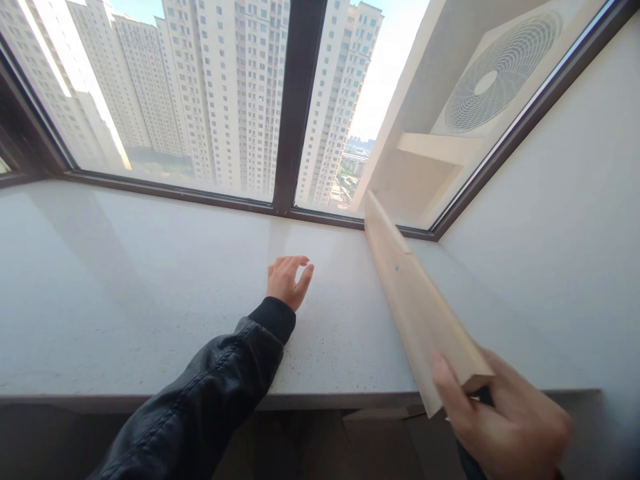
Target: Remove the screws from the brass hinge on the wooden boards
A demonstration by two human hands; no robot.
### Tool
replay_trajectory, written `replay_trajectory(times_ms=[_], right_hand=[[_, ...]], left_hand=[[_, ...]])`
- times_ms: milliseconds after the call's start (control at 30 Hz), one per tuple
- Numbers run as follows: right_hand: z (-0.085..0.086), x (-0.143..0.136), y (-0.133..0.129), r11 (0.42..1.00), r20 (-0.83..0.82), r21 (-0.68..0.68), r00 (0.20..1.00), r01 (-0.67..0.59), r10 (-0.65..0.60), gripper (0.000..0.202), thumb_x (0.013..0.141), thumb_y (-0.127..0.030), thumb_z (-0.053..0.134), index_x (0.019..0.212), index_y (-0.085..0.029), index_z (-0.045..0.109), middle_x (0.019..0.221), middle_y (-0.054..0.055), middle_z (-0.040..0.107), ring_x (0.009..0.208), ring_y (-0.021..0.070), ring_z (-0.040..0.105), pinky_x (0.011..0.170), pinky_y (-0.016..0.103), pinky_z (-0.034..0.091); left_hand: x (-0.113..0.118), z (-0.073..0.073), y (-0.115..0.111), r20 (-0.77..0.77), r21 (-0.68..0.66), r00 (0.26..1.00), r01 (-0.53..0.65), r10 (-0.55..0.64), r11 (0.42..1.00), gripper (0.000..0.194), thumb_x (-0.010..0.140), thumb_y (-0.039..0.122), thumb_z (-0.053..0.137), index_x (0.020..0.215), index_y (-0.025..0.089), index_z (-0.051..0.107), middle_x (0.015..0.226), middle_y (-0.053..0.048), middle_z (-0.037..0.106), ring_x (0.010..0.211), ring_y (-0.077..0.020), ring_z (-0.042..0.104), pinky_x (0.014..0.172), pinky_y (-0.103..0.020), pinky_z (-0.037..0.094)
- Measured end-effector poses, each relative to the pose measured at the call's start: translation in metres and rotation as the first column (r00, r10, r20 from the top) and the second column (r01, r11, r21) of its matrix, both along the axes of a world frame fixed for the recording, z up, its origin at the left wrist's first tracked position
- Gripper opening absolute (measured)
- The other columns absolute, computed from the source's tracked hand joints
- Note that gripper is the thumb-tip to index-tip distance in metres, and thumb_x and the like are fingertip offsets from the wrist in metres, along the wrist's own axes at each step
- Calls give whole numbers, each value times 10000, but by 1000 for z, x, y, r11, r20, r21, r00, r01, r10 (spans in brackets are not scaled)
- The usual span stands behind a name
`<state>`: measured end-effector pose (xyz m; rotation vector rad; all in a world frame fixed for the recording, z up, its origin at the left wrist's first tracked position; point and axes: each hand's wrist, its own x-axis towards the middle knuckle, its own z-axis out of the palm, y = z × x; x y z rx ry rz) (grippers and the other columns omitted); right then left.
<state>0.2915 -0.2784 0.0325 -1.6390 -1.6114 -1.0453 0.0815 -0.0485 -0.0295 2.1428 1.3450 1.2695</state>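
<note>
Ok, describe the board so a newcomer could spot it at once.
Find the white sill below the dark-framed window. Toward its right, the right hand holds the near end of a long board pointing at the window. Its beige colour and small blue spot set it apart from the sill.

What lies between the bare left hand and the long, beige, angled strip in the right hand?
In the head view, the white, speckled windowsill surface lies between the left hand and the beige strip.

Pale board (pixel 420 307) in right hand (pixel 510 413) at white windowsill (pixel 175 267)
</note>
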Motion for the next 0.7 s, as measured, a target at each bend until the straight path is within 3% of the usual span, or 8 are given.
replay_trajectory(times_ms=[67, 200, 367, 533, 600, 700], right_hand=[[-6, -29, 12, 965, 53, -118, 969, -236, 243, 280, 888, -229, 577, 1155, -147, 597, 769, 58, 659, 635, 169, 588, 619, 304, 411], [-29, -55, 18, 890, 61, -273, 917, -364, 394, 344, 876, -185, 585, 1204, -83, 581, 638, 27, 584, 553, 165, 515, 560, 314, 362], [-42, -55, 13, 881, 23, -292, 919, -371, 394, 297, 867, -172, 562, 1145, -84, 618, 686, 45, 618, 573, 177, 565, 526, 320, 376], [-31, -56, 11, 903, 4, -245, 931, -352, 364, 292, 892, -164, 544, 1167, -93, 610, 768, 59, 672, 640, 157, 628, 604, 289, 455], [-19, -53, 7, 935, -8, -190, 953, -299, 303, 299, 898, -187, 565, 1187, -125, 608, 857, 49, 698, 674, 136, 648, 647, 265, 464], [-5, -33, -7, 992, -79, -84, 993, -97, 90, 266, 886, -294, 628, 1126, -182, 651, 911, 46, 709, 730, 171, 675, 694, 278, 478]], left_hand=[[-1, -1, 0, 9, -21, 1000, 25, -24, 999, 375, 961, 400, 352, 1026, 200, 663, 1039, -41, 713, 1065, -216, 562, 963, -394, 340], [2, -2, -1, 6, -58, 996, 88, -88, 994, 538, 987, 411, 226, 878, 216, 715, 943, -15, 747, 1006, -196, 605, 969, -397, 325], [5, -2, -2, 0, -92, 990, 137, -138, 986, 563, 978, 443, 252, 782, 214, 728, 860, -7, 756, 914, -181, 640, 970, -394, 322], [5, -7, 1, -8, -89, 988, 152, -154, 984, 537, 964, 445, 281, 758, 213, 719, 779, -4, 746, 858, -185, 648, 940, -386, 352], [5, -9, 2, -12, -81, 987, 157, -158, 984, 532, 959, 444, 293, 726, 212, 711, 754, -8, 740, 839, -184, 652, 930, -377, 370], [5, -12, 4, -19, -71, 987, 156, -157, 985, 518, 956, 434, 314, 707, 209, 709, 715, -18, 727, 815, -179, 656, 910, -357, 399]])
